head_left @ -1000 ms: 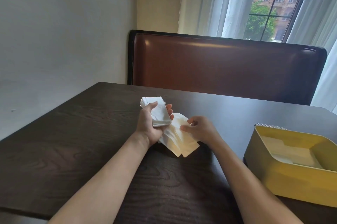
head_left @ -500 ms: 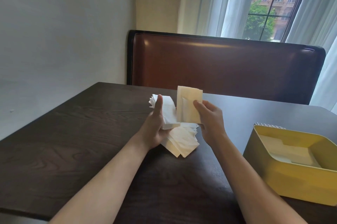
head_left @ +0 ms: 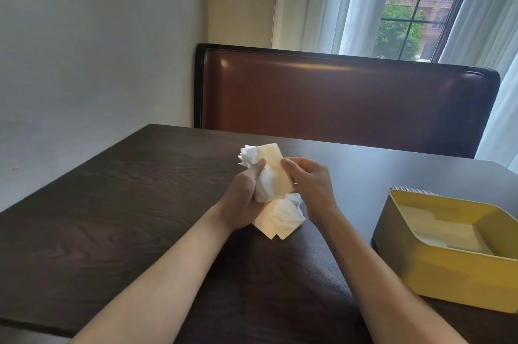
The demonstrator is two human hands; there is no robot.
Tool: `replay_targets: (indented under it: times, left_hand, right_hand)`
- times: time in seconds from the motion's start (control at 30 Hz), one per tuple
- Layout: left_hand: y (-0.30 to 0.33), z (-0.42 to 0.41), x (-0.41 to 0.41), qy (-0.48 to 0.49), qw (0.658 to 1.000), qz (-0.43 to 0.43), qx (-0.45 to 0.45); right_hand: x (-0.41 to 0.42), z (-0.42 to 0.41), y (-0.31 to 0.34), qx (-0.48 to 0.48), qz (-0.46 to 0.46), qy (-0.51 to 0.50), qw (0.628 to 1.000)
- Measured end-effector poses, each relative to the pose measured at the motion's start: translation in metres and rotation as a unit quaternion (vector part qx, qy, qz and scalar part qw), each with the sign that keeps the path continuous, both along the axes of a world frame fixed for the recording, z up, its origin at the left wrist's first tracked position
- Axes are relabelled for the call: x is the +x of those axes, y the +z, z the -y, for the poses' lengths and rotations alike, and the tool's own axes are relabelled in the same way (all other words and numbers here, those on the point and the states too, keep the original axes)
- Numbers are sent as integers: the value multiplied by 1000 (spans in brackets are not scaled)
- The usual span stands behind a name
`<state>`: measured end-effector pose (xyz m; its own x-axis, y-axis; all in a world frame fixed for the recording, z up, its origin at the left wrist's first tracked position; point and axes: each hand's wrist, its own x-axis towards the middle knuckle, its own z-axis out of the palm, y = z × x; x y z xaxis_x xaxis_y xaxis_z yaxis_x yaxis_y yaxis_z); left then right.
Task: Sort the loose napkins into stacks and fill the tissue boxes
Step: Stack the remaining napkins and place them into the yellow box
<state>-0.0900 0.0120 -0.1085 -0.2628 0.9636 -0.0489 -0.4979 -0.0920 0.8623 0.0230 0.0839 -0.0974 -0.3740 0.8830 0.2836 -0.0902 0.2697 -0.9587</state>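
Observation:
My left hand point(head_left: 242, 198) grips a stack of folded white napkins point(head_left: 263, 170) just above the dark table point(head_left: 126, 203). My right hand point(head_left: 308, 184) holds the right edge of the same stack, its fingers curled round the top napkin. A loose pile of white napkins point(head_left: 280, 220) lies on the table under and between my hands. A yellow tissue box point(head_left: 448, 271) stands open at the right, with folded napkins point(head_left: 437, 228) lying inside it.
A brown leather bench back point(head_left: 344, 100) runs along the table's far edge. A striped object point(head_left: 412, 190) peeks out behind the yellow box. The window with curtains is at the back right, a plain wall at the left.
My right hand lifted one napkin off the loose pile, held it upright, then brought it left onto the stack in my left hand. The loose pile is smaller.

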Motion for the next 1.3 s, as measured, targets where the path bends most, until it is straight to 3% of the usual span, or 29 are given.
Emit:
replay_targets:
  times: [0.1, 0.17, 0.3, 0.47, 0.57, 0.77, 1.07, 1.3]
  left_hand:
    - [3, 1, -13, 64, 996, 60, 12]
    - [5, 3, -22, 99, 989, 107, 21]
    - [5, 5, -30, 119, 979, 165, 30]
    - [2, 2, -31, 127, 980, 153, 20]
    - [1, 1, -30, 135, 980, 144, 16]
    - [1, 1, -33, 142, 978, 154, 11]
    - [0, 2, -29, 118, 985, 128, 1]
    - [4, 5, -22, 109, 988, 113, -1]
  right_hand:
    - [3, -10, -3, 1, 5, -82, 997]
    - [4, -17, -8, 42, 81, -103, 990]
    - [4, -16, -18, 67, 276, -5, 959]
    - [1, -12, -17, 107, 367, 41, 923]
    - [1, -12, -16, 69, 312, 35, 947]
    - [7, -16, -11, 2, 142, -73, 987]
    - [6, -19, -14, 2, 179, -71, 981]
    - [14, -18, -2, -25, 26, -131, 991]
